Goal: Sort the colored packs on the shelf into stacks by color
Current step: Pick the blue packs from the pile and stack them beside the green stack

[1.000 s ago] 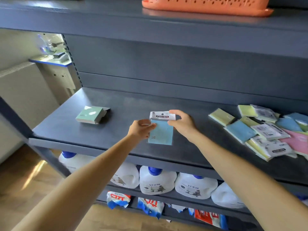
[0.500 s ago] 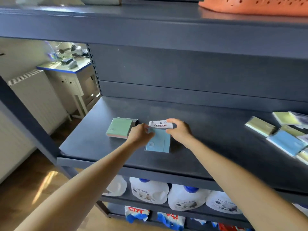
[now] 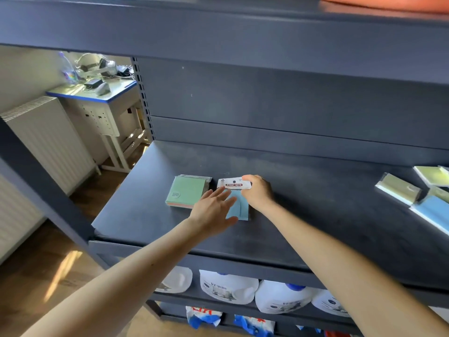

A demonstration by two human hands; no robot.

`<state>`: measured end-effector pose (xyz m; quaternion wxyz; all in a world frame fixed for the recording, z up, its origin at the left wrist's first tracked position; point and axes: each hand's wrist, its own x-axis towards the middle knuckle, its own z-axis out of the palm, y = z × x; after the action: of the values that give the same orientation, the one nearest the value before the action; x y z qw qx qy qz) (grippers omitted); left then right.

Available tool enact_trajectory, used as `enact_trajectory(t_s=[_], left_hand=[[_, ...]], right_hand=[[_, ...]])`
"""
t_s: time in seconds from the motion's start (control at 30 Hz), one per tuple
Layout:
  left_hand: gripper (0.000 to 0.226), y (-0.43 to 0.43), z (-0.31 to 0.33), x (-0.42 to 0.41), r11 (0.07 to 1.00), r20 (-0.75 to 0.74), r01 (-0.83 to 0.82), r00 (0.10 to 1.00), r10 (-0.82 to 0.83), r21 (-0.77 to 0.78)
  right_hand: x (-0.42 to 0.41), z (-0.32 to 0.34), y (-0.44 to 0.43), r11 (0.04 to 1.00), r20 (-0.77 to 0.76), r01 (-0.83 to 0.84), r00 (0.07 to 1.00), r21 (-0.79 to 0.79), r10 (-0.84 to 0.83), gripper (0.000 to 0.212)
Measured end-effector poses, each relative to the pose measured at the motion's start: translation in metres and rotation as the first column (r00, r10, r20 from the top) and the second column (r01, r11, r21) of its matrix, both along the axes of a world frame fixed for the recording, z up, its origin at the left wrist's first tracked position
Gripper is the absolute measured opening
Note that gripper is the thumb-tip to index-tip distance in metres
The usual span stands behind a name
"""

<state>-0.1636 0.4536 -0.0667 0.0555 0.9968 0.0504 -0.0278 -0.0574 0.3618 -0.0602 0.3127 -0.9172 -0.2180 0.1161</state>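
Note:
A blue sticky-note pack [image 3: 239, 208] with a white header card lies flat on the dark shelf [image 3: 315, 215], just right of a green pack [image 3: 187, 190] that tops a small stack. My right hand [image 3: 258, 192] pinches the blue pack's header card at its right end. Spread flat with fingers apart, my left hand [image 3: 213, 211] hovers over the blue pack's left side and hides part of it. At the right edge of view lie more packs: yellow ones [image 3: 398, 188] and a blue one [image 3: 431, 212].
The upper shelf board [image 3: 218, 27] overhangs close above. White jugs [image 3: 228, 285] and bagged goods fill the lower shelves. A radiator [image 3: 48, 139] and a small cluttered table [image 3: 97, 93] stand to the left, beyond the shelf's upright post.
Both hands carried the blue pack left and set it down beside the green stack. My left hand has let go and spread its fingers; the right still holds the header.

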Motion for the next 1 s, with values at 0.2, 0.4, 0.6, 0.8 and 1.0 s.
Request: enact_trajectory(t_s=[0.2, 0.4, 0.6, 0.8, 1.0], left_hand=[[0.053, 0.008, -0.001, -0.003, 1.0, -0.019, 0.003, 1.0, -0.003, -0.005], [0.052, 0.004, -0.002, -0.002, 1.0, 0.002, -0.013, 1.0, 0.013, -0.018], [0.052, 0.004, -0.001, -0.001, 1.0, -0.015, -0.024, 1.0, 0.024, -0.01], [0.055, 0.001, -0.001, -0.002, 1.0, -0.048, -0.008, 0.999, 0.009, 0.019], [0.061, -0.008, 0.01, 0.008, 1.0, -0.007, -0.022, 1.0, 0.022, 0.001]], right_hand=[[0.002, -0.005, 0.009, 0.986, 0.059, -0.04, 0.997, -0.163, 0.05, 0.031], [0.001, -0.01, 0.002, 0.961, 0.102, -0.047, 0.992, -0.274, 0.077, 0.037], [0.0, -0.012, 0.001, 0.957, 0.077, -0.091, 0.99, -0.276, 0.116, 0.039], [0.0, -0.011, 0.001, 0.955, 0.119, -0.134, 0.978, -0.266, 0.171, 0.039], [0.004, -0.012, -0.018, 0.963, 0.116, -0.147, 0.977, -0.224, 0.176, 0.041]])
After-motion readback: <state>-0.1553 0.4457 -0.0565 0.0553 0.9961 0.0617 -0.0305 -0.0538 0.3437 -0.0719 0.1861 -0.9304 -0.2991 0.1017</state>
